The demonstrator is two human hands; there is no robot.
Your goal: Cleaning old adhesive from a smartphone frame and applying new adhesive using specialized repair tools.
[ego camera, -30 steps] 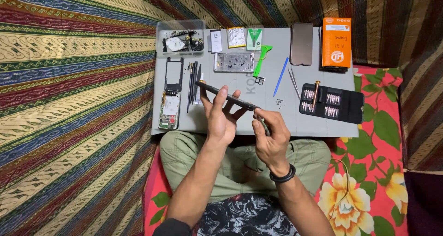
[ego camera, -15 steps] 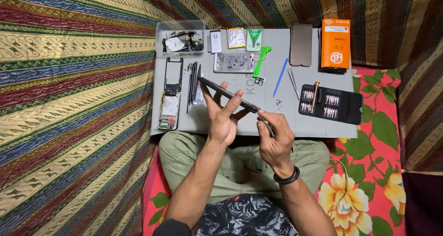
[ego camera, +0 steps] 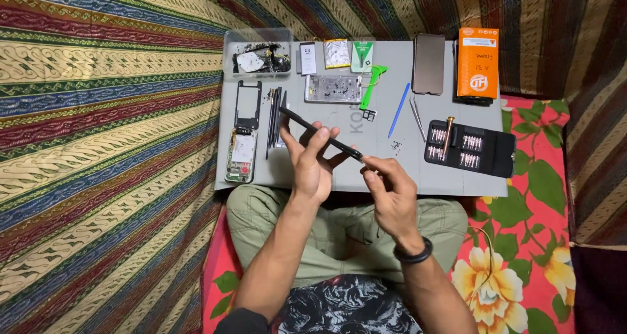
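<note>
My left hand (ego camera: 312, 161) holds a thin dark phone (ego camera: 320, 133) edge-on above a grey work mat (ego camera: 450, 180), gripping it between thumb and fingers. My right hand (ego camera: 390, 191) pinches something small at the phone's lower right end; what it pinches is too small to make out. Both hands hover over the mat's front edge, above my crossed legs.
On the mat lie a phone frame (ego camera: 248, 104), an opened phone body (ego camera: 241, 156), dark pry tools (ego camera: 274, 117), a clear tray of parts (ego camera: 257, 53), a green tool (ego camera: 372, 86), a blue stick (ego camera: 398, 109), tweezers (ego camera: 417, 117), a bit case (ego camera: 469, 148), a dark phone (ego camera: 428, 63) and an orange box (ego camera: 477, 63).
The phone has tipped slightly in my left hand, and my right hand has stayed pinched at its lower end. Little else moved.
</note>
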